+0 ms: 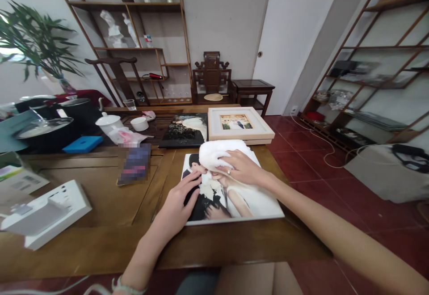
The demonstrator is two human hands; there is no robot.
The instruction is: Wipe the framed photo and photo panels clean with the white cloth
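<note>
A large photo print [246, 201] lies flat on the wooden table [110, 196] in front of me. My right hand [239, 167] presses a white cloth [214, 154] onto the print's upper part, fingers closed over the cloth. My left hand [176, 205] lies flat on the print's left edge with fingers stretched out, holding nothing.
Behind the print lie a dark photo panel [184, 132] and a white framed picture [237, 125]. A white box [47, 214] sits at the left, with a blurred card [134, 164], a blue box [82, 144], pots and cups further back. Red tiled floor and shelves are on the right.
</note>
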